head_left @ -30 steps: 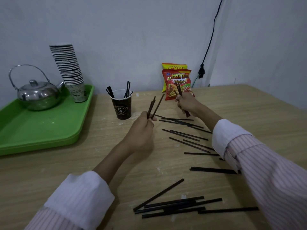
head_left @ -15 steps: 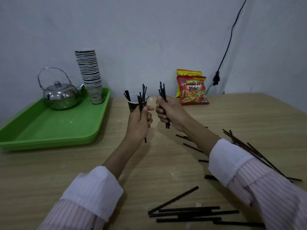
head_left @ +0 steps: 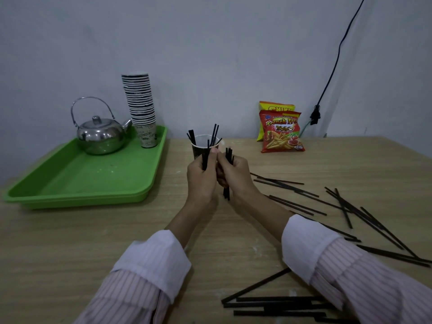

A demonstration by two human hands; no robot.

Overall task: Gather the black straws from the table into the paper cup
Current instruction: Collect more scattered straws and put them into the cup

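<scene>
Two small bundles of black straws are held upright just in front of the paper cup [head_left: 203,148], one clasped in the left hand [head_left: 202,176], the other in the right hand [head_left: 235,175], both fists closed around mid-length. A few straws already stand in the cup; many more loose straws [head_left: 292,202] are scattered across the wooden table [head_left: 70,242] (mostly to the right). The straws appear light, thin and fairly stiff, likely slick; they are probably best pinched mid-length in bunches, with ends evened before being dropped in.

Plain break room or pantry corner, steel kettle [head_left: 100,134], stacked paper cups [head_left: 140,106], snack packets [head_left: 281,132], wooden table [head_left: 70,242]
</scene>
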